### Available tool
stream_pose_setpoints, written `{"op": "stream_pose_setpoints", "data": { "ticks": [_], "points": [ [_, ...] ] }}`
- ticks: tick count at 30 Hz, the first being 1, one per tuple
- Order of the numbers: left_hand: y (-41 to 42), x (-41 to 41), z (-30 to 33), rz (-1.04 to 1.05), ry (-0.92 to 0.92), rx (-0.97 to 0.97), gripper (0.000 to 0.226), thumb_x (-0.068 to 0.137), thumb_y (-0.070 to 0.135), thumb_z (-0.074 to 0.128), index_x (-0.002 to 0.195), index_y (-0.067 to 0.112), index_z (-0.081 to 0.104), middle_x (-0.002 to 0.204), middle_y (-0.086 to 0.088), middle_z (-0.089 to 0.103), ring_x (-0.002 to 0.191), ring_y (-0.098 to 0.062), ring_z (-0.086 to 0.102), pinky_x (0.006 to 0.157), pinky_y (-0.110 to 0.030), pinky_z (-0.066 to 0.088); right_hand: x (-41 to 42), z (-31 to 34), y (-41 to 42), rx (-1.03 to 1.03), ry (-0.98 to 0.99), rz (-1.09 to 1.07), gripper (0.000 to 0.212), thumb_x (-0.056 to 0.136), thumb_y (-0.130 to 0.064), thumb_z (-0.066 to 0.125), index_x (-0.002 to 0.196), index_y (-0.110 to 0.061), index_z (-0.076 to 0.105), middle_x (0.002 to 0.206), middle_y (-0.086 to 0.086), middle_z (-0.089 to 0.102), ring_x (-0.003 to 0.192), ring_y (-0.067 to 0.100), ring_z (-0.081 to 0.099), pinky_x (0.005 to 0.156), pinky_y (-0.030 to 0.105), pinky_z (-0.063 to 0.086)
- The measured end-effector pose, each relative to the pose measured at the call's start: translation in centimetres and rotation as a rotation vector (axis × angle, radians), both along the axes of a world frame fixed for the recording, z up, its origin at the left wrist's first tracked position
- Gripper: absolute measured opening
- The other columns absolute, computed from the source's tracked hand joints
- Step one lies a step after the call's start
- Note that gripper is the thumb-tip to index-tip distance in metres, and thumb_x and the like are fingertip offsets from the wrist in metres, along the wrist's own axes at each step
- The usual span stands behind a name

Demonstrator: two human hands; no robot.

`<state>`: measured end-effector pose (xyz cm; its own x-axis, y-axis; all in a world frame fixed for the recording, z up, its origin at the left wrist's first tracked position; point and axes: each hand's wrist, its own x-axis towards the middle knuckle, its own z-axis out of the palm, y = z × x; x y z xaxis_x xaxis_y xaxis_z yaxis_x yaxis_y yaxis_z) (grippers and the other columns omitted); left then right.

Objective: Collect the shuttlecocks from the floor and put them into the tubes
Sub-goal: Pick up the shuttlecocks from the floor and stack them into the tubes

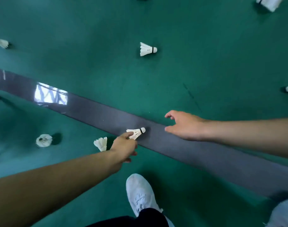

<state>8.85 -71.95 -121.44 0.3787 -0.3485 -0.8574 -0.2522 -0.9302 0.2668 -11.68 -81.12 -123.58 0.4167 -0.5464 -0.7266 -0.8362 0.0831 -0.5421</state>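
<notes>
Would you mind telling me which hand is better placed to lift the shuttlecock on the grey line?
Left hand: its fingers already pinch the shuttlecock; the right hand is open beside it.

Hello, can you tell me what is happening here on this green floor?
A person is bending over a green court floor to gather shuttlecocks. The left hand pinches the feathers of one shuttlecock lying on the grey line. The right hand hovers open beside it, holding nothing. Several more shuttlecocks lie scattered around, such as one further ahead. No tube is in view.
</notes>
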Motion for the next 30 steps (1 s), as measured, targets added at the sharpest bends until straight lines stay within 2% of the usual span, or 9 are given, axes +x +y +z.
{"op": "stream_pose_setpoints", "data": {
  "ticks": [4,6,8,11,15,18,21,24,30],
  "points": [
    [-1.9,1.3,-7.1,0.009,-0.049,-0.026,0.034,0.089,0.015,0.054,0.113,0.033,0.068,0.108,0.001,0.067,0.074,-0.018,0.069,0.05,-0.021,0.041,1.2,-6.1,-2.7,-0.118,0.003,0.216,0.051,0.097,-0.03,0.056,0.147,-0.025,0.049,0.108,-0.007,0.064,0.098,0.018,0.061,0.073,0.023,0.039],
    [-2.8,1.1,-9.4,0.052,-0.054,-0.05,0.024,0.09,0.007,0.049,0.096,0.021,0.067,0.087,-0.001,0.069,0.064,-0.016,0.07,0.047,-0.02,0.034,1.2,-7.7,-3.2,-0.178,-0.002,0.291,0.05,0.097,-0.03,0.055,0.147,-0.024,0.049,0.117,-0.001,0.063,0.106,0.023,0.057,0.079,0.028,0.039],
    [-3.3,0.8,-10.6,0.151,-0.064,-0.1,0.019,0.091,0.003,0.048,0.098,0.006,0.065,0.073,-0.005,0.074,0.058,-0.019,0.072,0.043,-0.018,0.031,0.4,-8.6,-3.6,-0.226,0.007,0.389,0.051,0.097,-0.03,0.055,0.147,-0.023,0.049,0.133,0.006,0.058,0.115,0.026,0.058,0.086,0.031,0.044],
    [-3.7,0.3,-10.0,0.171,-0.075,-0.175,0.016,0.092,0.002,0.05,0.094,0.003,0.066,0.082,-0.013,0.077,0.059,-0.021,0.073,0.041,-0.021,0.039,-1.2,-8.5,-5.3,-0.305,0.036,0.495,0.05,0.099,-0.031,0.054,0.147,-0.024,0.048,0.142,0.008,0.053,0.124,0.03,0.058,0.1,0.041,0.05],
    [-7.3,-3.5,-8.9,-0.15,-0.07,-0.394,0.018,0.089,0.007,0.062,0.1,0.014,0.073,0.071,0.002,0.076,0.069,-0.011,0.074,0.052,-0.024,0.056,-5.3,-8.4,-8.1,-0.366,0.101,0.445,0.047,0.101,-0.033,0.051,0.147,-0.026,0.048,0.145,0.005,0.049,0.125,0.03,0.056,0.103,0.045,0.049],
    [-10.8,-8.2,-8.9,-0.28,-0.02,-0.572,0.017,0.082,0.015,0.074,0.094,0.025,0.068,0.076,0.004,0.077,0.072,-0.016,0.076,0.067,-0.037,0.063,-9.4,-9.2,-10.0,-0.397,0.162,0.371,0.046,0.1,-0.032,0.052,0.146,-0.023,0.049,0.143,0.007,0.051,0.126,0.03,0.056,0.104,0.044,0.048],
    [-13.5,-13.5,-8.8,-0.401,0.009,-0.661,0.021,0.082,0.018,0.076,0.082,0.025,0.056,0.071,0.004,0.075,0.067,-0.022,0.074,0.059,-0.04,0.059,-13.7,-9.3,-11.5,-0.417,0.226,0.27,0.047,0.099,-0.03,0.054,0.145,-0.02,0.051,0.142,0.01,0.052,0.126,0.03,0.056,0.104,0.04,0.047],
    [-15.2,-19.4,-8.9,-0.503,0.058,-0.685,0.032,0.083,0.014,0.074,0.075,0.022,0.044,0.067,-0.001,0.073,0.064,-0.022,0.074,0.063,-0.049,0.061,-18.9,-8.6,-12.1,-0.451,0.277,0.163,0.046,0.099,-0.03,0.054,0.144,-0.018,0.052,0.142,0.011,0.053,0.127,0.03,0.056,0.105,0.038,0.045],
    [-16.7,-29.7,-9.8,-0.623,0.203,-0.698,0.027,0.087,0.008,0.073,0.093,0.025,0.055,0.09,0.0,0.07,0.052,-0.013,0.069,0.051,-0.031,0.058,-30.7,-7.8,-11.8,-0.557,0.544,0.091,0.046,0.1,-0.034,0.051,0.142,-0.014,0.051,0.145,0.013,0.047,0.133,0.035,0.045,0.109,0.046,0.042]
  ]
}}
